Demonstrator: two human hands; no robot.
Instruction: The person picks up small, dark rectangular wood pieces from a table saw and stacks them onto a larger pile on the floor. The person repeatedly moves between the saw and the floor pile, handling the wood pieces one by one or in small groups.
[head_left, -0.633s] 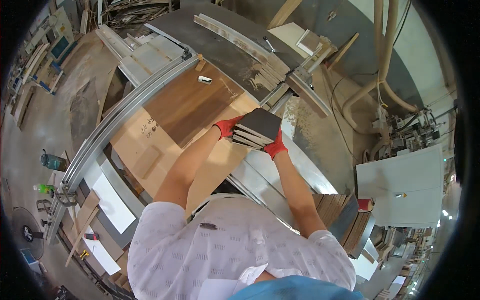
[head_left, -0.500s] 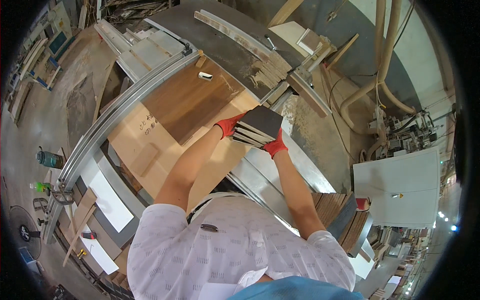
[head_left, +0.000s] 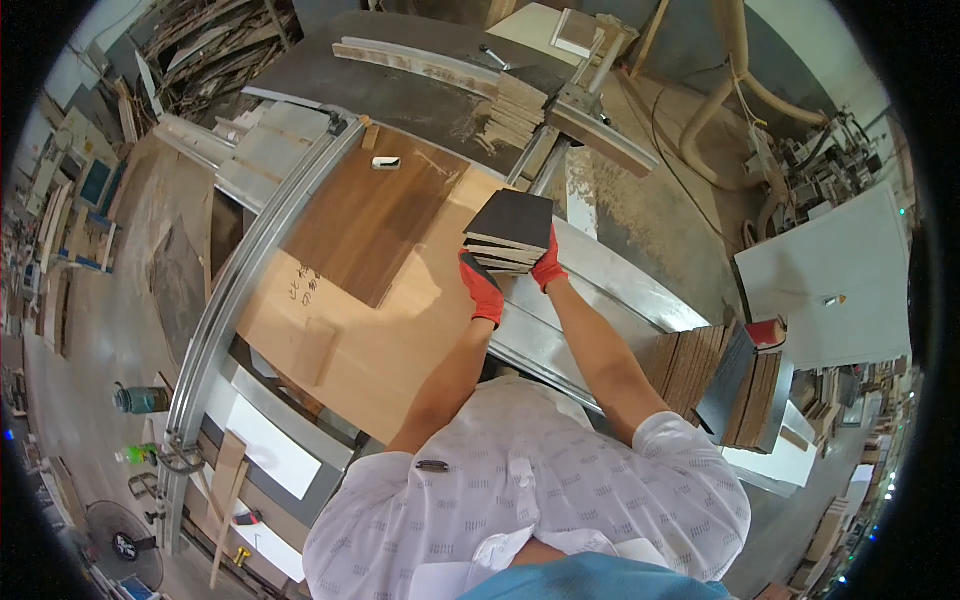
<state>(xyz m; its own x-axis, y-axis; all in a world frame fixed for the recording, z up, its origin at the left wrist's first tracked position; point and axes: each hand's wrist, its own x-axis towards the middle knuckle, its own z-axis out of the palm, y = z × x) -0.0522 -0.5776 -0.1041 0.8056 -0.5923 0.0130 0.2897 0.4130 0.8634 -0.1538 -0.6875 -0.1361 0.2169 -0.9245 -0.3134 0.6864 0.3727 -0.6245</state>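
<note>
A small stack of dark-faced boards with pale edges is held up in front of me between both hands. My left hand, in a red glove, grips the stack's near left corner. On the right side of the stack, my right hand, also in a red glove, is closed round its edge. The boards are slightly fanned at the near edge. Beneath them lies a light wood panel on the sliding saw table, with a brown wood-grain board on top.
A metal fence rail curves along the left. Stacked brown board strips stand at the right, close to a white cabinet. Sawdust-covered offcuts lie on the dark machine table. A teal bottle is at the far left.
My left hand has shifted from the stack's left side round to its near left corner, and the left forearm has swung right. The view has turned; the right hand keeps its hold.
</note>
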